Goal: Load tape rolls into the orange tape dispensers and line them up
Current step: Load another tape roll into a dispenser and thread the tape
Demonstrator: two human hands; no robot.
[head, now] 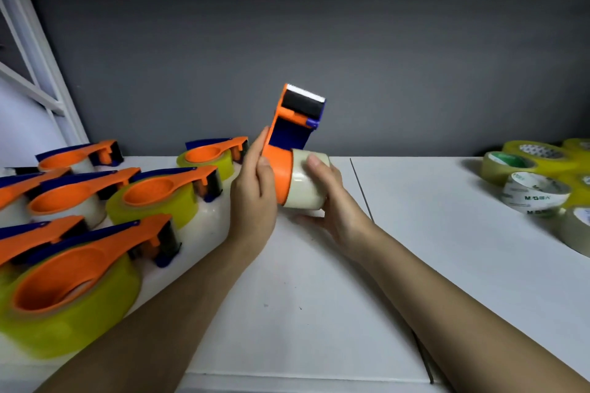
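Orange dispenser [289,134] upright, pale roll [305,182] seated

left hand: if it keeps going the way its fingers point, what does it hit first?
The left hand points up and away toward the back wall, flat against the orange tape dispenser it holds. Beyond the fingertips nothing shows before the wall, so the way looks free, though depth is unclear.
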